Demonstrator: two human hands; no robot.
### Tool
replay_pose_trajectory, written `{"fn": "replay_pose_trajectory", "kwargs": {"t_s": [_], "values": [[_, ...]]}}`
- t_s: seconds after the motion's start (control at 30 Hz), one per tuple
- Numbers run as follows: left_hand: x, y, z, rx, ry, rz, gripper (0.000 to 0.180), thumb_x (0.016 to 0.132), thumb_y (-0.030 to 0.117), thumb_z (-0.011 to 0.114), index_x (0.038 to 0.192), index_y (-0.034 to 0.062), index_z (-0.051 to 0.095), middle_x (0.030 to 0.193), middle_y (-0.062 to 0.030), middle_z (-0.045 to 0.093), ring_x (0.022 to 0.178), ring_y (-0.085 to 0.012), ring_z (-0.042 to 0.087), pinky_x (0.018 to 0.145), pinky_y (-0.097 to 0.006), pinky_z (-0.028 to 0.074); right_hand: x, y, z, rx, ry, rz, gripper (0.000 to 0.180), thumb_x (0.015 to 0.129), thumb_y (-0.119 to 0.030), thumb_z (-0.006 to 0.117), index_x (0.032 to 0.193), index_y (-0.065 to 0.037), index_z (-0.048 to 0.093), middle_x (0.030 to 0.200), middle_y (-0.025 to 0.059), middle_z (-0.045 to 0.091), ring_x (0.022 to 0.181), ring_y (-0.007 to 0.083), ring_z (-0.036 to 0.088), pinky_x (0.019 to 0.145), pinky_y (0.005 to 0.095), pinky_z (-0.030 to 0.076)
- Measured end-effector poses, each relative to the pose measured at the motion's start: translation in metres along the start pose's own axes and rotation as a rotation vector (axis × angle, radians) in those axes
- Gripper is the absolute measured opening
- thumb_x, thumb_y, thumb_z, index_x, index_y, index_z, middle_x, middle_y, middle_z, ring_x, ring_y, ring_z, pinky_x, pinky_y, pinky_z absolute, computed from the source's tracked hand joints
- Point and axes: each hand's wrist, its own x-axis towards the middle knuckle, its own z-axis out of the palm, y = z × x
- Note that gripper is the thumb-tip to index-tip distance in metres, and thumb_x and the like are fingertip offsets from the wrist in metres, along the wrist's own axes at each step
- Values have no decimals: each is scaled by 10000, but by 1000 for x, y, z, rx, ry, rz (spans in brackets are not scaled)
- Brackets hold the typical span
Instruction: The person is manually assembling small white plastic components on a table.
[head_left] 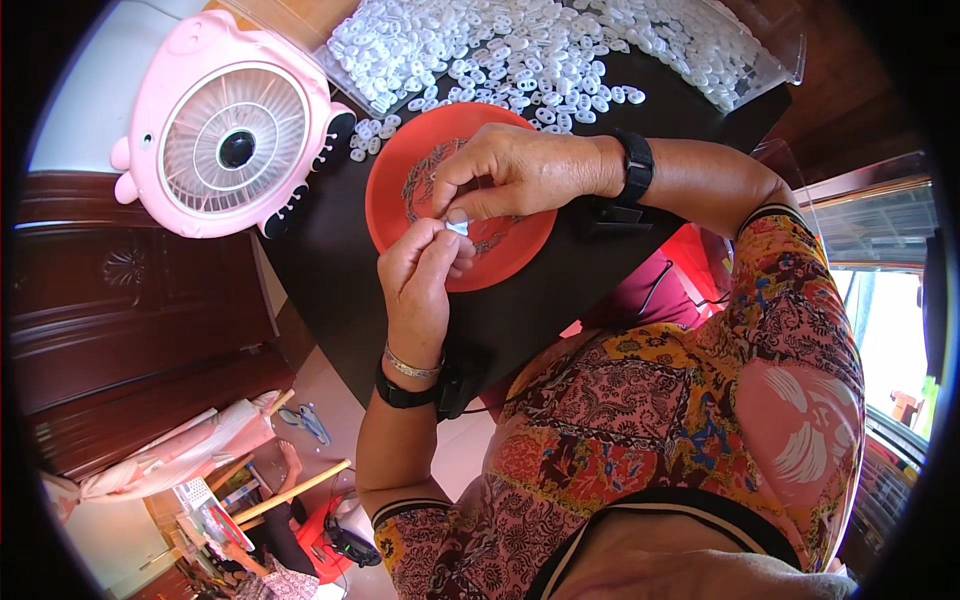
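Over a round red tray (535, 240), both hands meet at their fingertips. My left hand (415, 270) pinches a small white plastic piece (457, 228) between thumb and forefinger. My right hand (510, 172) comes in from the right, thumb and forefinger closed together right above that piece. Whatever its fingertips grip is too small to tell. Below the hands, the tray bears a heap of thin metal pieces (425, 180), partly covered by my right hand. Many white oval plastic pieces (545, 75) with two holes each lie spread behind the tray.
The tray rests on a dark table (330, 290). A pink animal-shaped fan (235, 140) stands at the left. Clear bins (720, 85) of white pieces sit at the back. Both wrists wear black bands (636, 165). At lower left, another person's foot (290, 458) and slippers (308, 422) show.
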Motion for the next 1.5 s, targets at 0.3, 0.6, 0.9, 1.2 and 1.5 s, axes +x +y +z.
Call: {"fn": "replay_pose_trajectory", "kwargs": {"t_s": [0.3,0.6,0.9,1.2,1.5], "values": [[-1,0,0,-14,-4,4,211,914,125,495,807,-29,590,745,-74,631,655,-115,560,621,-237,428,-1,-10,-1,16,4,19,101,900,-93,626,879,3,601,780,61,623,725,156,605,654,283,466],[0,-3,1,6,17,36,217,914,121,488,785,-22,589,740,-66,620,656,-113,558,614,-232,423,-2,-7,2,86,-1,87,101,903,-72,615,857,12,586,732,49,596,662,129,594,591,264,459],[3,2,-10,-80,193,170,218,892,106,479,774,-43,587,732,-95,614,638,-136,551,614,-249,422,-2,-9,-3,-10,64,98,91,910,-86,613,898,4,598,777,22,615,695,72,557,612,255,467],[2,2,-11,-86,187,166,221,894,113,483,776,-41,589,735,-93,613,642,-135,550,618,-249,422,-6,-8,-1,-516,-99,-63,162,785,-97,680,923,-26,634,894,113,593,859,302,605,722,374,493],[3,3,-9,-72,149,147,231,900,119,481,764,-35,587,736,-82,609,650,-129,548,617,-245,417,-7,2,0,-655,-273,24,160,751,-140,675,843,-29,606,904,105,556,892,308,573,737,405,481]]}}
